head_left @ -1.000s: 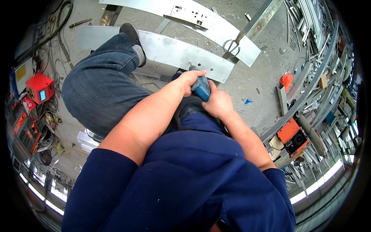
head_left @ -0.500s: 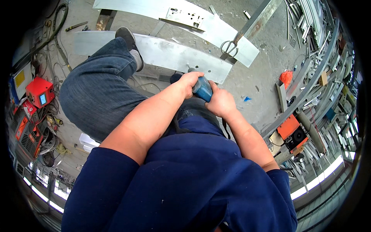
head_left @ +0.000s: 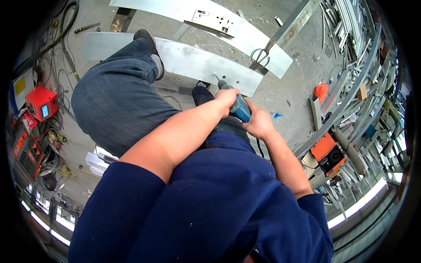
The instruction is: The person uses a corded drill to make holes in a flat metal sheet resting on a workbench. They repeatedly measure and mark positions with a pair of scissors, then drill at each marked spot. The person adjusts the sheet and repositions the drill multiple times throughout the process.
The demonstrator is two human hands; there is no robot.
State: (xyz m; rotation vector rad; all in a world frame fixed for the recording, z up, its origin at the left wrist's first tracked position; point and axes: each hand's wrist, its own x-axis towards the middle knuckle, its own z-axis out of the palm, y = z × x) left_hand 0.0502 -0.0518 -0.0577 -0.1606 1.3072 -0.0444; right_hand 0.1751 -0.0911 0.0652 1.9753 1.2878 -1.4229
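Both hands grip a blue power drill (head_left: pixel 239 108) above a long flat metal plate (head_left: pixel 193 61) lying on the concrete floor. My left hand (head_left: pixel 226 99) wraps the front of the drill body. My right hand (head_left: pixel 258 125) holds its rear. The drill's bit (head_left: pixel 216 79) points down at the plate near a row of small holes. My left foot in a dark shoe (head_left: pixel 148 41) stands on the plate, and the other dark shoe (head_left: pixel 202 94) sits just beside the drill.
A second metal plate (head_left: pixel 245 33) with a lock fitting lies farther off. Red machines (head_left: pixel 41 103) and cables crowd the left. An orange tool (head_left: pixel 326 153) and racks of metal profiles (head_left: pixel 351 87) fill the right side.
The view has shifted slightly; the drill and both hands stay on the plate, the bit now a little closer to the plate's holes.
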